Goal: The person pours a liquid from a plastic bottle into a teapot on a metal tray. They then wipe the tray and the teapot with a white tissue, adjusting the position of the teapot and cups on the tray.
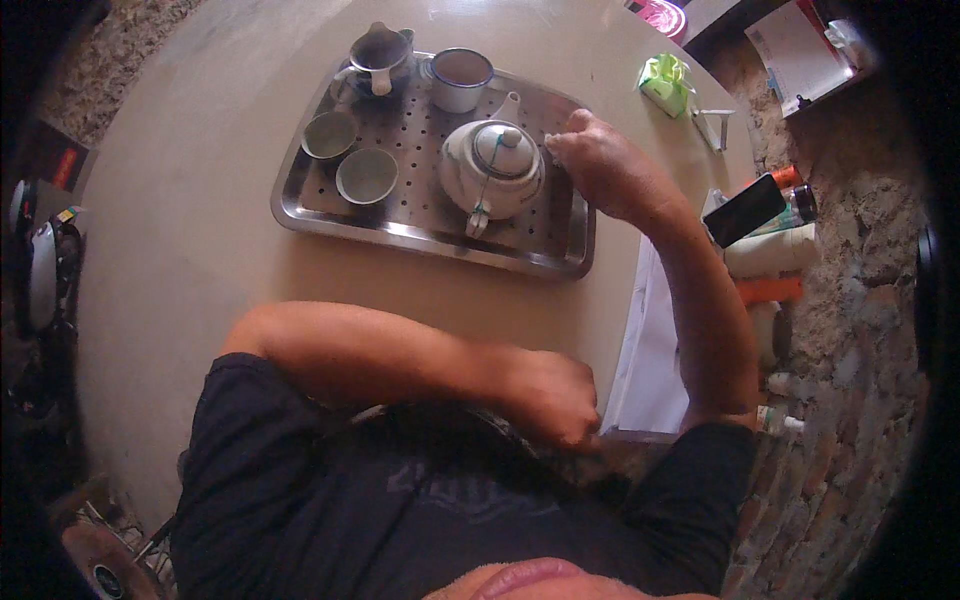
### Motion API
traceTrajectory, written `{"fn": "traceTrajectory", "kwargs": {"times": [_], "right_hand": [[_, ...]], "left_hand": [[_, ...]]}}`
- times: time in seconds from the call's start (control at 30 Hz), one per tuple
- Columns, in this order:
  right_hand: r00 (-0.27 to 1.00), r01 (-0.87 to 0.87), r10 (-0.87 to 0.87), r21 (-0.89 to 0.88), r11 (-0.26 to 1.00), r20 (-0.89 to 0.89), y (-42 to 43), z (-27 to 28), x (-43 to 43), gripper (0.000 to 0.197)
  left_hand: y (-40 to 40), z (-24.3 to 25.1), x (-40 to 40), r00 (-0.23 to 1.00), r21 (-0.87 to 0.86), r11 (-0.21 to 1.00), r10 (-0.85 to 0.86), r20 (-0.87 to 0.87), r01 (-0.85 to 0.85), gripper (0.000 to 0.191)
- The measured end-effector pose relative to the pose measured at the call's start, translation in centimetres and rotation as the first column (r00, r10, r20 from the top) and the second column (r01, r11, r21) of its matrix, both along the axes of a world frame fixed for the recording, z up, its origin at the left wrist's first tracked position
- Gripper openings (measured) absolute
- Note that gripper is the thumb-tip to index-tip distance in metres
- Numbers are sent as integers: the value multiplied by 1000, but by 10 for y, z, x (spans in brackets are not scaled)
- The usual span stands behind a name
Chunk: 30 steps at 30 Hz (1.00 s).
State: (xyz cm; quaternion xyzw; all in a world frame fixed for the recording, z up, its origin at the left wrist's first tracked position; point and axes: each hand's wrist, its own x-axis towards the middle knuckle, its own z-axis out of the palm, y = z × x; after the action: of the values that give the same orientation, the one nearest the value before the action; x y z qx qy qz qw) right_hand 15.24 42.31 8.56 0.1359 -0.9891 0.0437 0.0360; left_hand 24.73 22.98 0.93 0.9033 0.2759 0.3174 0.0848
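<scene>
My right hand [611, 165] is curled over the right side of a perforated stainless steel tray [435, 247]. Its fingertips sit just right of a white teapot [491, 169], with something small and pale at them; I cannot tell whether it is held. A cord joins the teapot's knobbed lid [506, 146] to its near side. Left of the pot stand two pale cups [330, 135]. Behind are a white enamel mug [461, 82] with a blue rim and a small pitcher [379, 56]. Bent across my front, my left hand [551, 397] is blurred, its fingers partly hidden.
The round pale table [165, 247] carries a green tissue packet [666, 82] at the back right. White papers [649, 360] lie under my right forearm. Beside it are a black phone [745, 210] and several containers, close to a rough brick wall [840, 420].
</scene>
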Motion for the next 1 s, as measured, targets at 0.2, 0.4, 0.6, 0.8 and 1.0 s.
{"fn": "traceTrajectory", "kwargs": {"times": [0.2, 0.4, 0.6, 0.8, 1.0], "right_hand": [[980, -147, 143, -18, 989, -137, 25, -16, -17, 15], [993, -40, 50, 95, 995, -104, 31, -30, -25, 11], [971, 223, -238, -414, 883, 15, 28, 27, -2, 21], [960, 253, -281, -487, 836, 17, 34, 19, 1, 28], [980, -136, 155, 155, 978, -121, 21, -10, -11, 13]], "left_hand": [[-3, 13, -4, 999, -95, 995, 2, -49, -7, 20], [-3, 17, -10, 997, -155, 988, 12, -79, -25, 25], [-4, 11, -10, 997, -63, 998, 27, -70, -31, 17], [-3, 15, -10, 993, -74, 997, 18, -114, -26, 15], [-6, 16, -12, 996, -91, 995, 36, -85, -44, 18]]}}
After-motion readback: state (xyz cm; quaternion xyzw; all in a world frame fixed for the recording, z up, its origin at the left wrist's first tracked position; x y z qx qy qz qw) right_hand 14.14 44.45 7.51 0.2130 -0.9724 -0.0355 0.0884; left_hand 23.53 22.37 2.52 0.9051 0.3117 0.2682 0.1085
